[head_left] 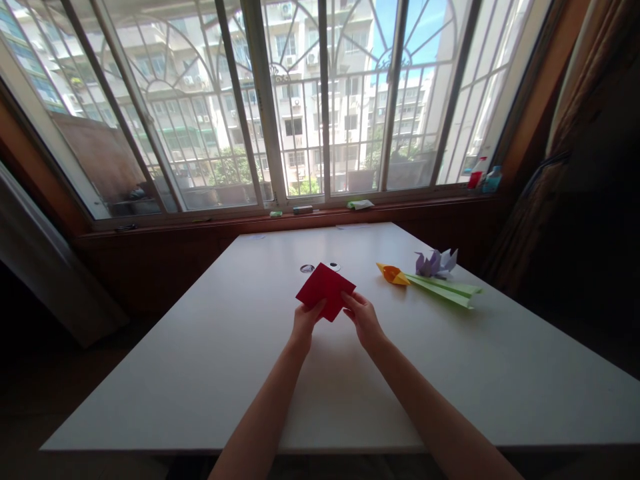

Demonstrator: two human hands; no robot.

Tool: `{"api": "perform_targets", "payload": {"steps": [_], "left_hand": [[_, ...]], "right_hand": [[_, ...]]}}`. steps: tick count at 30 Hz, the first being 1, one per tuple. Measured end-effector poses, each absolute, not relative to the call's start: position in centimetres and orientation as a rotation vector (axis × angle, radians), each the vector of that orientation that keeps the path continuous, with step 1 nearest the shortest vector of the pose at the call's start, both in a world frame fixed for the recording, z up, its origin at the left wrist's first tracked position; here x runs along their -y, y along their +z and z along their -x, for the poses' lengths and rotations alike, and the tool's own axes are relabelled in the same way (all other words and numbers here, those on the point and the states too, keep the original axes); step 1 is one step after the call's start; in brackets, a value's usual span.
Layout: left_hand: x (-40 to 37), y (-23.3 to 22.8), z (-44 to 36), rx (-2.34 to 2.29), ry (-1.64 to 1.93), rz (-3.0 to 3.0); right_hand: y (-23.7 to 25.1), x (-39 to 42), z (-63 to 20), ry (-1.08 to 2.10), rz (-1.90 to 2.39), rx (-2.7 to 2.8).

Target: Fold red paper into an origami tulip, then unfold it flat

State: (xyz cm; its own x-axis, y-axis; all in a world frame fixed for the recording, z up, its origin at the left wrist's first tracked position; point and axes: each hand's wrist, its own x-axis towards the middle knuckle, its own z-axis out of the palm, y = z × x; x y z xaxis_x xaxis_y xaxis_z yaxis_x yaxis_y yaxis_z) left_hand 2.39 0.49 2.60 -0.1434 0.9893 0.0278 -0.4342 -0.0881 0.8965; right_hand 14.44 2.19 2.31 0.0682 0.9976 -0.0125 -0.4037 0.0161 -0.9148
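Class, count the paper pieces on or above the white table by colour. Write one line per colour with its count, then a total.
Red: 1, the red paper square held by the left hand and right hand
Orange: 1, orange folded piece
Purple: 1, purple folded flower
Green: 1, green folded piece
Total: 4

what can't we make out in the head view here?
- Red paper: lower edge hidden behind left hand and right hand; folded or single sheet unclear.
- Both fingertips: behind the paper.
- Two round marks on the table: too small to identify.
- Windowsill items: too small.
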Motion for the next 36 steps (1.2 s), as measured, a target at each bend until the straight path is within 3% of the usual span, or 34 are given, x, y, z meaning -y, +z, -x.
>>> {"api": "perform_targets", "payload": {"steps": [24,36], "left_hand": [[-1.6,1.4,-1.3,-0.897,1.471,-0.739],[-2.5,0.5,-0.4,-1.072,1.681,-0.711]], "right_hand": [[2.4,-2.2,-14.4,1.153,1.012,0.919],[2.3,-2.4,-14.8,1.158,1.110,0.891]]}}
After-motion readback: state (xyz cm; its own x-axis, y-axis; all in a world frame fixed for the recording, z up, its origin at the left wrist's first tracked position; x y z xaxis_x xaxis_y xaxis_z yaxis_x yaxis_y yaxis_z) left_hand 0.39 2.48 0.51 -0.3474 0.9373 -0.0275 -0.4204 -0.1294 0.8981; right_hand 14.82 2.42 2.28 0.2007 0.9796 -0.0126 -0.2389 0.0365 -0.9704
